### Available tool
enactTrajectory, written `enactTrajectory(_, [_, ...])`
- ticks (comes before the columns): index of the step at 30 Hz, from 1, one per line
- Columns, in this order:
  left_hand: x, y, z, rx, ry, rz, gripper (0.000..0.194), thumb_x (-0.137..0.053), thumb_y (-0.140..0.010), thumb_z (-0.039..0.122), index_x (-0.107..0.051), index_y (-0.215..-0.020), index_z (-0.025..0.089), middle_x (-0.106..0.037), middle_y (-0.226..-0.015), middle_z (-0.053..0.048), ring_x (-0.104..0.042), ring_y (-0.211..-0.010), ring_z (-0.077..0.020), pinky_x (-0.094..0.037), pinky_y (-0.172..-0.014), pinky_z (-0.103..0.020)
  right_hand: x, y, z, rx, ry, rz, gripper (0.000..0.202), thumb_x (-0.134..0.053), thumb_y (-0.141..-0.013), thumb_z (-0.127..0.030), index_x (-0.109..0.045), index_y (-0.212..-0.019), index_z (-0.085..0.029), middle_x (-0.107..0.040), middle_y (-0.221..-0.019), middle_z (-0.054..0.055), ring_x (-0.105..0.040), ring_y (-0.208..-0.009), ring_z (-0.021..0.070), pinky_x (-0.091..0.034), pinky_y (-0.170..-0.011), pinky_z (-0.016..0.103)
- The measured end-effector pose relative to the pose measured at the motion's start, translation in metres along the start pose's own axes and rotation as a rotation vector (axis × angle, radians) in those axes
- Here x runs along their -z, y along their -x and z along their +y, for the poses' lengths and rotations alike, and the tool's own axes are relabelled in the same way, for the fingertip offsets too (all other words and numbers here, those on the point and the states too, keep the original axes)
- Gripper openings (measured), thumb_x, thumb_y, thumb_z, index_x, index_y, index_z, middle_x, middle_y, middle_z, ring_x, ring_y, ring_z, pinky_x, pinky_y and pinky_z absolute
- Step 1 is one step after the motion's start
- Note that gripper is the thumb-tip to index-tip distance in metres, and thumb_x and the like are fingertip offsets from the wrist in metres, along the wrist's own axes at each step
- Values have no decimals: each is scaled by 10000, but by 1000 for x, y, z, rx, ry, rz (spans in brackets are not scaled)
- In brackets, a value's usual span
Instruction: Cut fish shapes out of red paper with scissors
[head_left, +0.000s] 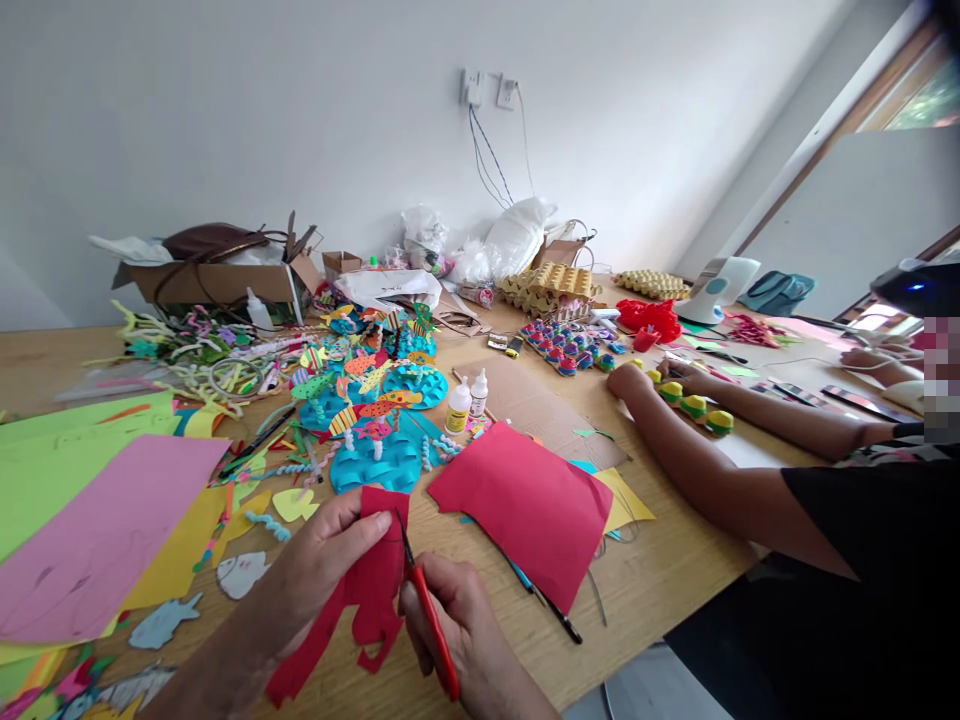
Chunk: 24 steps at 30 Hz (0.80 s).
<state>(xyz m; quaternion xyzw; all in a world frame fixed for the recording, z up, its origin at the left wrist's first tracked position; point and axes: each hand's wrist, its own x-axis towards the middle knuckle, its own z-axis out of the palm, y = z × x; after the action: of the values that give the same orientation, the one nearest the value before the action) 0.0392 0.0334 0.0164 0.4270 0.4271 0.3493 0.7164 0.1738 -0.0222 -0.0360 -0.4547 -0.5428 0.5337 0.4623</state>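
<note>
Left hand: pinching the red felt cutout near its top edge, thumb on the front, fingers behind.
Right hand: closed around the red-handled scissors, thin dark blades pointing up into the cutout.
Red felt cutout: soft and floppy, wavy on the sides, long strips hanging down; held just above the near edge of the wooden table.
Red felt sheet: flat, fuzzy, four rounded corners; just right of the cutout, lying on yellow paper.
Blue foam discs: round, bumpy, with bright paper fish on top; just behind the cutout.
Glue bottles: two small white ones, standing up, behind the red sheet.
Pink paper: big smooth sheet, left of the cutout, over green and yellow sheets.
Grey paper fish: small, flat, just left of the cutout.
Pipe cleaners: fuzzy and bendy, in a tangled heap far behind and left.
Egg trays: bumpy brown card, far behind and right.
Other person's arm: bare, resting on the table, right of the red sheet.
</note>
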Motion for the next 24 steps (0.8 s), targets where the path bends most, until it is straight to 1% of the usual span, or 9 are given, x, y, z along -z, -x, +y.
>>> enactTrajectory(6, [-2,1,1,45,34,10,178,-730,-653,351,-649,-692,197,-655,-550,37,-545,-477,-115,-424,-463,-198,-1,1,2,-42,-28,10,394,-511,-835,-466,-424,-576,-181,-390,-471,-56,-342,-398,60,-271,-359,161])
enactTrajectory(9, [-2,1,0,61,43,2,190,-732,-653,358,-642,-695,196,-663,-567,34,-556,-491,-118,-432,-480,-202,-1,1,6,-49,-19,10,376,-501,-846,-451,-441,-595,-178,-400,-472,-57,-339,-393,58,-260,-357,162])
enactTrajectory(15, [0,-3,-6,32,-13,-28,197,-708,-686,353,-631,-710,174,-629,-556,32,-521,-471,-93,-393,-462,-179,2,0,8,1,-30,4,364,-509,-850,-456,-457,-628,-173,-408,-497,-53,-343,-424,63,-268,-384,167])
enactTrajectory(20, [6,-3,-9,71,-25,-74,192,-695,-696,353,-622,-748,184,-623,-567,36,-541,-487,-112,-413,-479,-203,4,3,9,26,-3,-1,395,-474,-856,-479,-433,-600,-181,-391,-495,-50,-334,-443,74,-270,-406,184])
enactTrajectory(24, [11,-1,-7,107,-56,-91,192,-691,-696,345,-627,-788,189,-637,-586,37,-562,-496,-124,-444,-502,-222,6,8,10,-9,49,-20,346,-469,-862,-365,-405,-573,-187,-383,-483,-53,-329,-448,76,-265,-421,191])
